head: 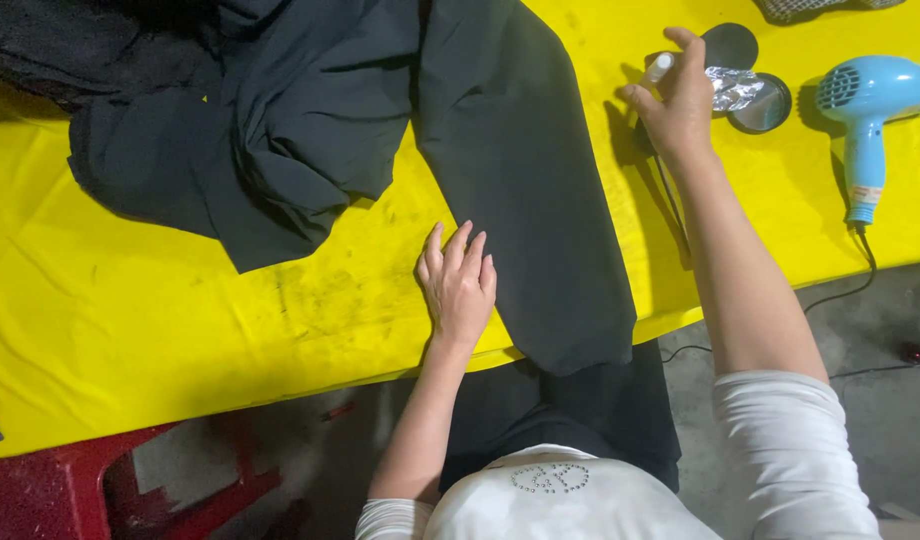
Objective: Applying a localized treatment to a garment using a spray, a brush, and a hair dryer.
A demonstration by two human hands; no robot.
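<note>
While the left hand (pixel 458 285) is lying flat and open, fingers together, on the edge of the dark garment (pixel 520 170), the right hand (pixel 680 100) is reaching toward two o'clock, its fingers curling around a slim white pen-like tool (pixel 660 68), with a thin cord trailing below the wrist. The garment is spreading from ten o'clock down to the near edge at six o'clock: one long panel is lying smooth, while the part at ten o'clock is sitting bunched and folded. No decoration is showing on the smoothed panel, so by my judgement the cloth is laid out but work on it is barely starting. The fabric is looking matte and soft; the yellow surface (pixel 130 320) is looking slick, scuffed with dark marks. Just past the right hand, crinkled silver foil (pixel 732 88) is resting on a round dark dish (pixel 765 108), and a glossy blue hair dryer (pixel 865 110) is lying at three o'clock.
</note>
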